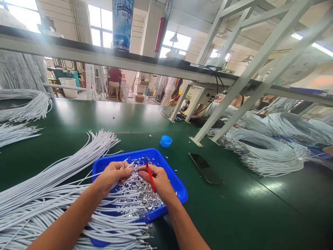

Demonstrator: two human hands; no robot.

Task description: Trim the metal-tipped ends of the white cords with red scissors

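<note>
Above a blue tray [179, 187] my left hand [114, 175] pinches the end of a white cable [131, 164]. My right hand [158, 178] is closed around a small red-handled tool [151, 177] with a dark tip, which looks like tweezers or snips. Its fingertips are close to the cable end; whether they also hold a small part is hidden. Many small shiny metal pieces [148, 194] lie in the tray. A bundle of white cables [122, 225] runs under my left forearm, with its ends over the tray's near side.
More white cables [78, 159] lie to the left. A blue cap [165, 141] and a dark phone [205, 168] rest beyond and right of the tray. Coiled cables [262, 152] lie at right beside metal struts [234, 93]. A shelf overhead carries a blue can [122, 26]. People are in the background.
</note>
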